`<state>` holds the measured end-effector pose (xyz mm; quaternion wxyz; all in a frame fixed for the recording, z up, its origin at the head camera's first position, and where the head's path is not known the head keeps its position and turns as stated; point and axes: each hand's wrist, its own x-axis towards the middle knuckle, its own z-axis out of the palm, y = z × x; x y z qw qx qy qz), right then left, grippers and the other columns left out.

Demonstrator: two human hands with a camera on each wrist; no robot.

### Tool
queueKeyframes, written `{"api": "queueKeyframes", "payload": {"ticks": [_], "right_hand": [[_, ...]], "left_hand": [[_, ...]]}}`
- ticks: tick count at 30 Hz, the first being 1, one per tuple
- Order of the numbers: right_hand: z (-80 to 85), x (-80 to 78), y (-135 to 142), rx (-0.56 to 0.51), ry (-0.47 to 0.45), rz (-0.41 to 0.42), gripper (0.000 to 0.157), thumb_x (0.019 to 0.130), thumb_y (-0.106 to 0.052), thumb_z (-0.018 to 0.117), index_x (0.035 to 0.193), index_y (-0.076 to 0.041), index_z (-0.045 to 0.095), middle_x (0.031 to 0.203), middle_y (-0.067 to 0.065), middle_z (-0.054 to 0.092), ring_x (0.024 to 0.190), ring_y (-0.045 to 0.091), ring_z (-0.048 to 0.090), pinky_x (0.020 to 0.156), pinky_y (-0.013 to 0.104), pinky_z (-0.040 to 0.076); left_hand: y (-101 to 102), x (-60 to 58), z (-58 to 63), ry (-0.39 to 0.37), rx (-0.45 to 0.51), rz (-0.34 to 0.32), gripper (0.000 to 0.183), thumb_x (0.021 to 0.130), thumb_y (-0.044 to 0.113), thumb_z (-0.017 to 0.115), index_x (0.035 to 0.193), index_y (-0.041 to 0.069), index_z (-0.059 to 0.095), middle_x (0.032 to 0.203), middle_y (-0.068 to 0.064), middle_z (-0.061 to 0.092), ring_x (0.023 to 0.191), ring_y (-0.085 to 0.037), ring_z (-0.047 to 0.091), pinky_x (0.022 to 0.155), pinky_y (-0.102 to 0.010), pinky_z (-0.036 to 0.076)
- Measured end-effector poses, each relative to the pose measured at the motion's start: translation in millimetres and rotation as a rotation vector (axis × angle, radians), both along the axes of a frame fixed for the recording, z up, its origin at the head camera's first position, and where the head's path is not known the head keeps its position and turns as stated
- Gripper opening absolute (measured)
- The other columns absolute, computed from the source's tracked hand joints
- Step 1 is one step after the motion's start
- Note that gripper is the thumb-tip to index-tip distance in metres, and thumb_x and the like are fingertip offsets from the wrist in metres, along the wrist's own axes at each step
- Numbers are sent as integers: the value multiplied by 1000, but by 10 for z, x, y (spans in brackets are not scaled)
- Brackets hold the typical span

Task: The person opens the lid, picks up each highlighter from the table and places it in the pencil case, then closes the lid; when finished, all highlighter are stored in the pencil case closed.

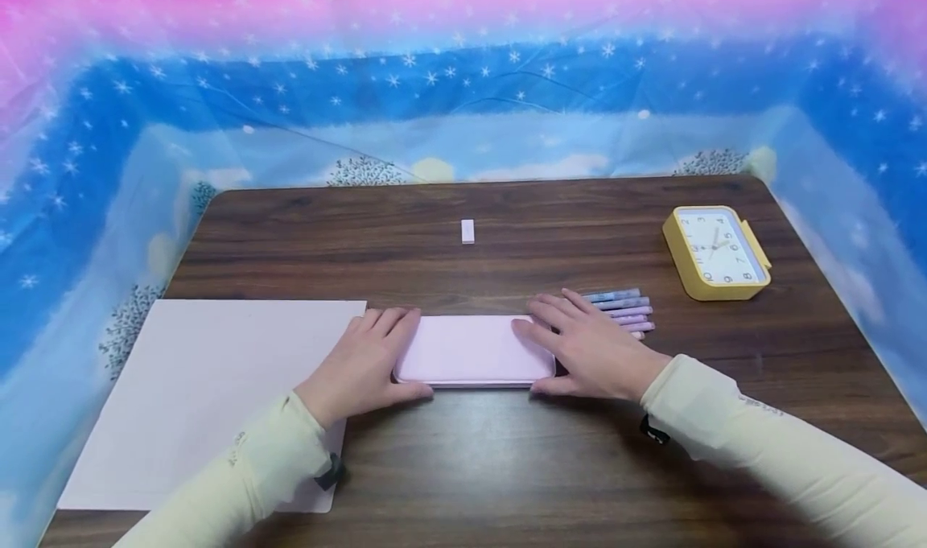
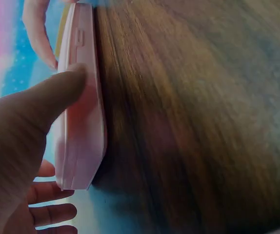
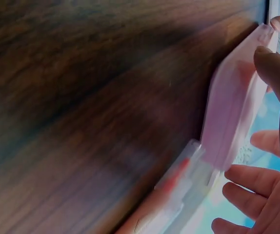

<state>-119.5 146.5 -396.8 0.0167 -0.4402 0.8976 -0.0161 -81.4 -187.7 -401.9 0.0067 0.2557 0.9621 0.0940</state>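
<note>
A flat, pale pink pencil case (image 1: 474, 351) lies lengthwise on the wooden table, lid down. My left hand (image 1: 369, 363) grips its left end, thumb along the near side and fingers at the far edge. At the opposite end, my right hand (image 1: 590, 351) holds it the same way, its index fingertip resting on the lid. The left wrist view shows my thumb (image 2: 71, 85) pressed to the side of the case (image 2: 84, 131), below a small latch. In the right wrist view, the other thumb (image 3: 271, 63) lies against the case's side (image 3: 225, 107).
Several blue to purple markers (image 1: 630, 306) lie just behind my right hand. A yellow alarm clock (image 1: 724, 250) rests at the back right. A small pale block (image 1: 467, 232) lies beyond the case. My left forearm crosses a large white sheet (image 1: 217, 379).
</note>
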Motion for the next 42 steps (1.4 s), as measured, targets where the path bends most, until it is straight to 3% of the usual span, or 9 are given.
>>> {"api": "queueKeyframes", "payload": {"ticks": [7,17,30,32,35,39,42], "right_hand": [[-17,42,-89,-5,8,13,86,85,-65,63,149,-11,41,145,16,51,134,35,49,110,53,40],[65,-47,-148,36,-51,24,85,83,-62,67,146,-9,46,142,19,53,128,37,54,106,52,44],[170,-171,-184,34,-180,10,76,80,-58,70,141,-17,55,136,14,60,101,25,67,94,45,54],[196,-176,-183,30,-203,4,75,80,-58,69,141,-17,55,135,14,61,91,19,67,91,42,56],[247,-186,-184,32,-234,5,75,81,-59,66,142,-16,54,136,13,62,90,18,68,90,41,56],[309,-202,-167,30,-297,3,76,84,-58,66,144,-15,51,139,12,59,108,24,68,98,43,52],[336,-223,-126,-17,-336,-1,71,85,-53,66,142,-14,54,139,9,60,107,19,67,99,40,52]], "left_hand": [[16,-20,-33,-38,-8,-13,100,76,64,74,148,3,40,143,-16,50,128,-33,46,109,-51,38],[25,-76,-27,12,-27,-41,92,75,56,78,142,2,45,134,-17,55,119,-31,51,106,-47,41],[66,-82,-36,-27,-55,-30,94,74,56,80,141,1,44,136,-19,54,123,-33,52,109,-48,39],[65,-84,-36,-37,-45,-30,96,73,55,81,142,1,43,137,-19,53,124,-34,51,109,-49,39],[62,-85,-34,-61,-23,-13,102,71,53,84,146,2,38,139,-19,52,126,-33,50,110,-49,38],[46,-55,-21,-83,48,8,119,68,52,87,154,2,22,142,-19,50,127,-32,48,109,-50,38],[17,-20,20,-89,110,54,130,64,57,87,156,2,13,145,-20,48,125,-32,48,108,-52,38]]}}
